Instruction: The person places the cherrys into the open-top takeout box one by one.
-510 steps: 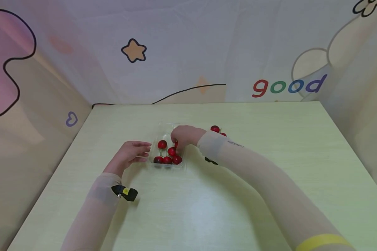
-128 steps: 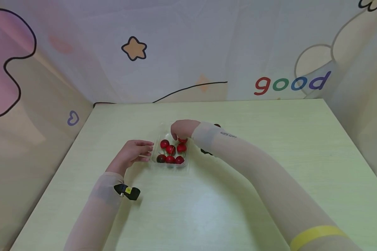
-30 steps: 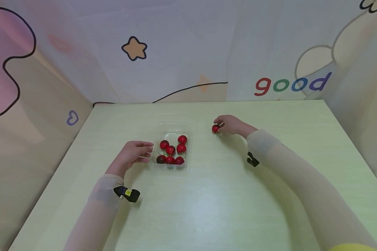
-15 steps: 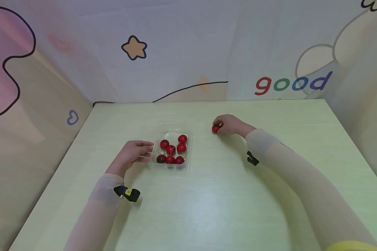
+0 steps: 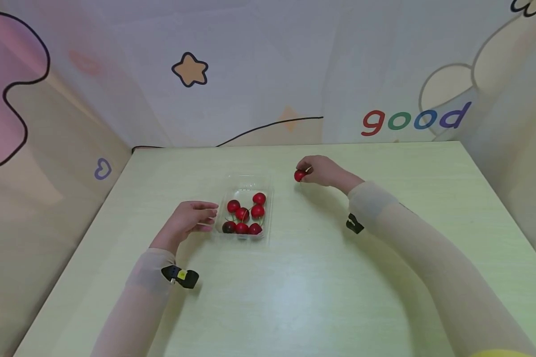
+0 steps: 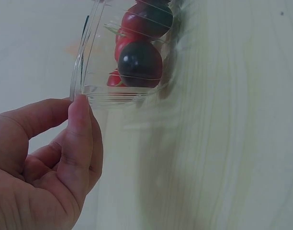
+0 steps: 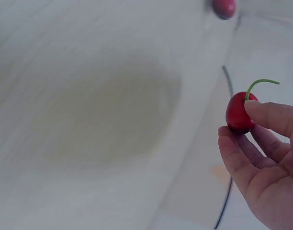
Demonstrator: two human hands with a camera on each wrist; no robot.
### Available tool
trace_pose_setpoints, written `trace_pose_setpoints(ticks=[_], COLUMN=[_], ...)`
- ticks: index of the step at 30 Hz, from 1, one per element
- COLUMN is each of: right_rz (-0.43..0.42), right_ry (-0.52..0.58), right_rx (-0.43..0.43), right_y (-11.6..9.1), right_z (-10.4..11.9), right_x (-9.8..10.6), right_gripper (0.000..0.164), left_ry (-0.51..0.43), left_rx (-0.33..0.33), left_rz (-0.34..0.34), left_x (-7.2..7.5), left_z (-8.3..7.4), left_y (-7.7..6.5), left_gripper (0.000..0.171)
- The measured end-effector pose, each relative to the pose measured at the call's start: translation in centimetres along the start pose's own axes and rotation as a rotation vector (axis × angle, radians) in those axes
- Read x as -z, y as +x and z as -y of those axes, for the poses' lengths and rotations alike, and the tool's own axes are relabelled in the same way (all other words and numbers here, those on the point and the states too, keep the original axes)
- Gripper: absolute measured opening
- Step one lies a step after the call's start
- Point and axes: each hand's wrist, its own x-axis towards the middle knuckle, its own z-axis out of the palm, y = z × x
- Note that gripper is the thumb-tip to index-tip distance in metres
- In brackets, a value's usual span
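My right hand (image 5: 323, 171) pinches a red cherry (image 5: 300, 175) between thumb and fingers, raised above the table right of the container. In the right wrist view this cherry (image 7: 238, 114) has a curved green stem. A clear plastic container (image 5: 245, 194) stands on the table at centre left with several red cherries (image 5: 242, 213) inside, mostly toward its near end. My left hand (image 5: 189, 219) is at the container's left side. In the left wrist view the left thumb and fingers (image 6: 79, 120) pinch the container's rim (image 6: 79, 88); dark and red cherries (image 6: 140, 63) show through its wall.
The pale wooden table (image 5: 321, 282) reaches back to a printed cloth (image 5: 268, 74) with a star and the word "good". A blurred red cherry (image 7: 224, 7) shows at the top of the right wrist view; its resting place cannot be told.
The right hand took the last cherry in view from the table and has lifted it, moving slightly left and away. Earlier, more cherries went into the container. The left hand stays by the container.
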Motion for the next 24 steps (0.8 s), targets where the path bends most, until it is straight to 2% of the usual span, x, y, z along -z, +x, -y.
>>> trace_pose_setpoints(ticks=[7,13,24], right_rz=[-0.006,0.003,0.028], right_ry=[0.036,0.037,0.025], right_rx=[0.048,0.066,0.099], right_y=[-0.5,-0.3,0.7], right_z=[3.4,5.8,8.0], right_x=[0.9,0.9,-0.6], right_gripper=[0.041,0.04,0.038], left_ry=[-0.007,-0.002,-0.009], left_rx=[-0.006,0.006,-0.002], left_rz=[0.005,0.0,0.011], left_x=[0.1,0.3,0.1], left_z=[0.2,0.3,0.2], left_y=[0.2,0.4,0.2], left_gripper=[0.041,0.04,0.042])
